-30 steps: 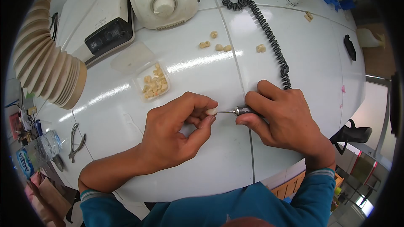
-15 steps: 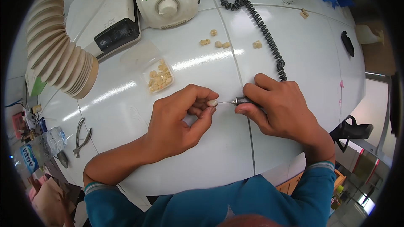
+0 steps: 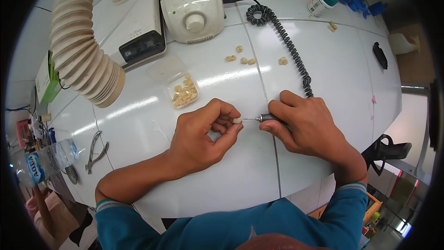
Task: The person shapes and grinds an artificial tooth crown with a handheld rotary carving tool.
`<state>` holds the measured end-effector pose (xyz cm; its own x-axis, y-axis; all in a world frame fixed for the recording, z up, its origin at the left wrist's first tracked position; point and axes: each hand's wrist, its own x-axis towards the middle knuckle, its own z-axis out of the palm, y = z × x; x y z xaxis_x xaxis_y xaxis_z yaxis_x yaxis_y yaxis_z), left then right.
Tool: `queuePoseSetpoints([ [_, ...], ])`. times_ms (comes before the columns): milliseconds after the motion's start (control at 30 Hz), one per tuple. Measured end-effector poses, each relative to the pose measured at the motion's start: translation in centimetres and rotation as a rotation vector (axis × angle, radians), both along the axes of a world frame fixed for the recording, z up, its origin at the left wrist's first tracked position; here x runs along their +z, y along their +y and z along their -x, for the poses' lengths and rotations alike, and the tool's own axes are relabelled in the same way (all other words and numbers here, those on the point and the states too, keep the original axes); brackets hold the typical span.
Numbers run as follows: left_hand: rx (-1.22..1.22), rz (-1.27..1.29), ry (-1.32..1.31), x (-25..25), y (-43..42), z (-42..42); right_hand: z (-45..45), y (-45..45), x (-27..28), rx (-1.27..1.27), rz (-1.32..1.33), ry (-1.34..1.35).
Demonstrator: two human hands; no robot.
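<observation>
One tooth-shaped piece (image 3: 237, 121) is sitting over the table (image 3: 240, 176), pinched in my faraway left hand (image 3: 201, 132). I am gripping a rotary handpiece (image 3: 270, 117) in the right hand (image 3: 309, 122), its bur (image 3: 251, 119) pointing at the piece.

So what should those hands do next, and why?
Perhaps the bare left hand should turn the small off-white rounded piece slightly, the bare right hand holding the dark silver-nosed handpiece steady. Its thin metal bit points at the piece, touching or nearly so; turning would likely present another spot.
</observation>
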<state>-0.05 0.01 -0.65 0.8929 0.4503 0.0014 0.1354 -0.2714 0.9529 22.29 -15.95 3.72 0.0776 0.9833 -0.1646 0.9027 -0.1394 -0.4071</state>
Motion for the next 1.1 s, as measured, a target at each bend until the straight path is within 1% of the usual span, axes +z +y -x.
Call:
queuePoseSetpoints([
  [267,0.006,-0.052,-0.001,0.2,0.09,-0.25,-0.18,0.25,0.1,-0.005,0.006,0.0],
  [567,0.006,-0.032,-0.009,0.32,-0.06,-0.13,0.04,0.15,0.1,-0.018,0.028,0.023],
  [833,-0.004,-0.033,-0.008,0.24,0.01,-0.02,0.38,-0.04,-0.15,0.006,0.003,-0.025],
  [1100,-0.004,-0.05,-0.003,0.46,0.05,-0.12,0.31,0.03,0.04,0.014,0.041,-0.038],
])
